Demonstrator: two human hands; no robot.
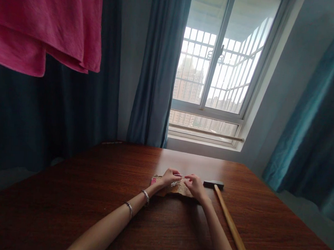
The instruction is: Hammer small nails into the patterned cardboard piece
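Note:
My left hand (pixel 170 176) is closed in a pinch on a small dark strip with light dots (pixel 177 175), perhaps a string of beads. Facing it from the right, my right hand (pixel 194 186) has its thumb and forefinger curled close to the strip's end. What those fingertips hold, if anything, is too small to tell. Both hands are over a tan, speckled sheet (pixel 178 188) with an uneven lower edge and a pink patch at its left end. Just right of my right hand, a hammer (pixel 229 218) with a dark head and long wooden handle lies untouched.
The glossy brown table (pixel 83 202) extends around the hands. Beyond its far edge are a blue curtain (pixel 155 73) and a barred window (pixel 213 75). A pink cloth (pixel 55 28) hangs at the upper left, and another curtain (pixel 308 127) hangs at the right.

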